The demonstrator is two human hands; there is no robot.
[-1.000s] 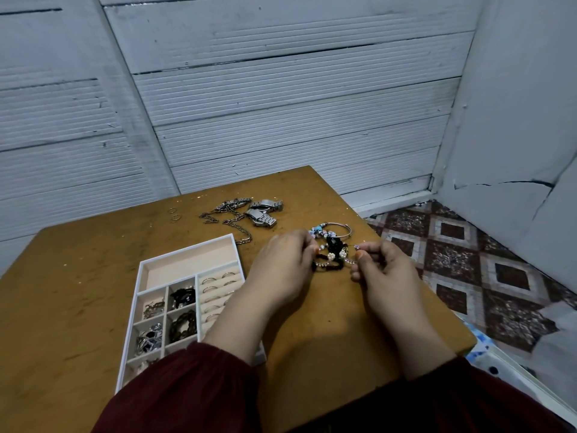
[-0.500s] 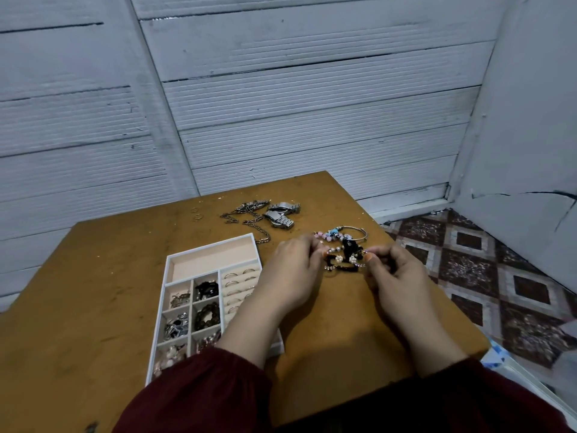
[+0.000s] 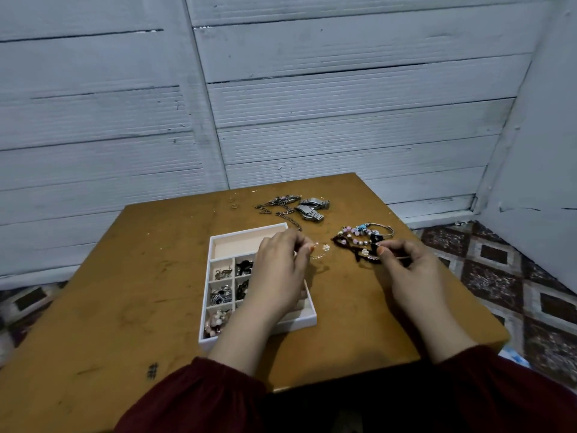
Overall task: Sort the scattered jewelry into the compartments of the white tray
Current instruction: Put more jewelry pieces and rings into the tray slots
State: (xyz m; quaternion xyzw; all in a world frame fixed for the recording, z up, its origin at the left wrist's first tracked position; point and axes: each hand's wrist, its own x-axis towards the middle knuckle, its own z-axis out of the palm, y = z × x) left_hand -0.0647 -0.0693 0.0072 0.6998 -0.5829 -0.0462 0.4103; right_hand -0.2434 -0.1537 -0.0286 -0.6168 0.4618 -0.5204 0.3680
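Brown, scuffed wood from the head cam: looking down at a table point(image 3: 125, 292) pushed up against a white plank wall point(image 3: 312, 104), with patterned floor tiles point(image 3: 499, 270) peeking in on the right. Wearing maroon sleeves point(image 3: 199, 395) and reaching forward over the tabletop.

Pinching a thin bracelet point(image 3: 321, 251) with the left hand point(image 3: 278, 276), thumb and forefinger closed tight on one end, with a little flower charm sitting on the loop. Holding it just past the right edge of the white tray point(image 3: 215, 242), and dangling it slightly off the wood, going by the shadow underneath. Covering most of the tray's right-hand column with that same hand and wrist, so not able to tell what's in there.

Pinching a black beaded tangle point(image 3: 352, 250) with the right hand point(image 3: 409, 270) as well, fingertips closed on its near end and the other fingers curled under. Leaving the rest of that tangle lying on the table, touching a charm bangle point(image 3: 371, 229) with pink and blue beads just behind it.

Seeing the tray sitting mid-table, left of both bracelets: a long beige compartment across the far end, then small squares holding silver bits point(image 3: 223, 273), black pieces point(image 3: 244, 267) and pinkish pearly stuff point(image 3: 215, 320) nearest the body.

Spotting more farther back: metal watches point(image 3: 312, 207), chains point(image 3: 278, 209) bunched on their left, and tiny rings point(image 3: 233, 205) off on their own, further left again.
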